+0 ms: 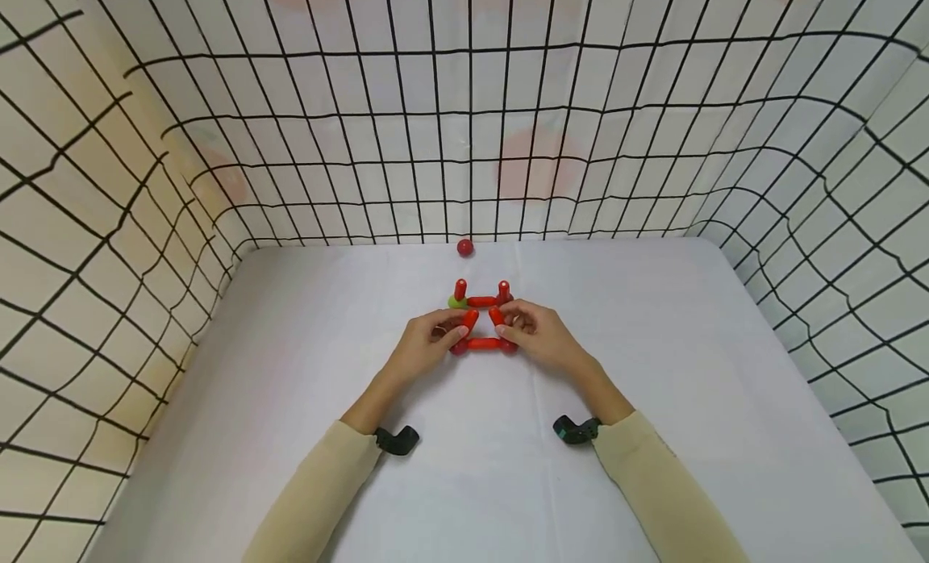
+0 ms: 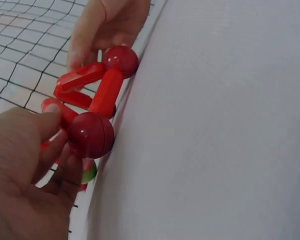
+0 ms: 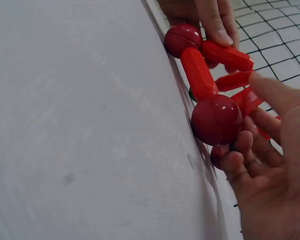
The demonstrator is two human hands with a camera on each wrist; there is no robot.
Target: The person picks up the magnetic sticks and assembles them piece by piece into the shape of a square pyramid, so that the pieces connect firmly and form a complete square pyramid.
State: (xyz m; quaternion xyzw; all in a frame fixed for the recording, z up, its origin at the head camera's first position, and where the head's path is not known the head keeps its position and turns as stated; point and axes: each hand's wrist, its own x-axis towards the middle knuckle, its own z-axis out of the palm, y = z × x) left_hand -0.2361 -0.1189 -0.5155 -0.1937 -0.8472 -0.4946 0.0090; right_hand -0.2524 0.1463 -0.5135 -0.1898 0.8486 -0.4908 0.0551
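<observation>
A frame of red rods and balls [image 1: 482, 344] sits on the white table [image 1: 290, 402], with a green ball [image 1: 457, 302] at its back left corner. My left hand [image 1: 456, 331] pinches a slanted red rod [image 1: 470, 319] above the front left ball. My right hand [image 1: 508, 325] pinches the matching rod [image 1: 497, 315] above the front right ball. In the left wrist view the front rod [image 2: 107, 91] joins two dark red balls [image 2: 91, 134], and my left hand's fingers [image 2: 45, 130] hold the rod above the near one. The right wrist view shows my right hand's fingers [image 3: 272, 97] beside the near ball [image 3: 216, 119].
A loose red ball [image 1: 465, 247] lies at the table's back edge, behind the frame. Grid-patterned cloth walls [image 1: 464, 143] enclose the table at the back and on both sides. Two upright red rods [image 1: 460, 288] stand on the frame's back corners.
</observation>
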